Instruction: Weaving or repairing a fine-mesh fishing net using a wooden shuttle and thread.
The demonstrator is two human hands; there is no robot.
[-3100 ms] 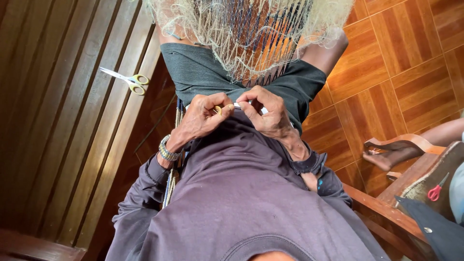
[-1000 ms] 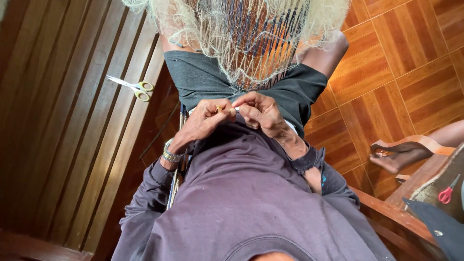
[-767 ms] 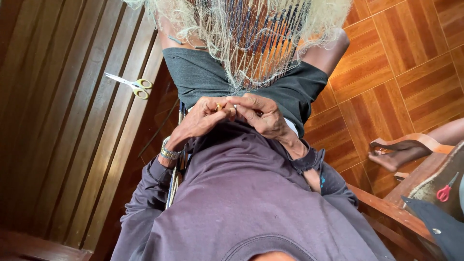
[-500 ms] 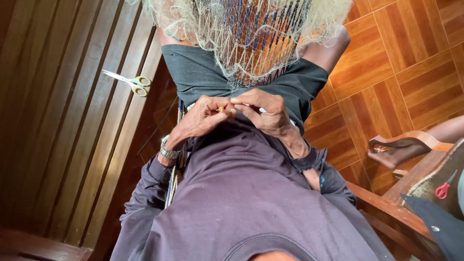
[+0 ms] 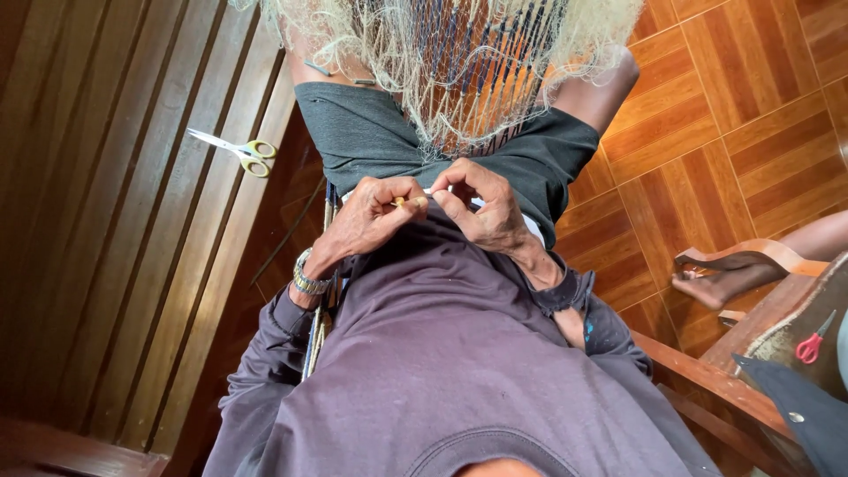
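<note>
Both hands, left and right, pinch net threads together, holding them tight; scissors rest at nine o'clock.

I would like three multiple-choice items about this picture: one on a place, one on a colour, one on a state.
1. Where do the yellow-handled scissors lie?
A. on the wooden slats
B. on the tiled floor
C. on the lap

2. What colour are the shorts?
A. white
B. dark grey
C. orange

3. How do the left hand and right hand stand?
A. far apart
B. flat on the knees
C. close together, fingers pinched

Key: 1 A, the slats lie under them; 2 B, grey cloth beneath the net; 3 C, fingertips meet at the waist.
</note>
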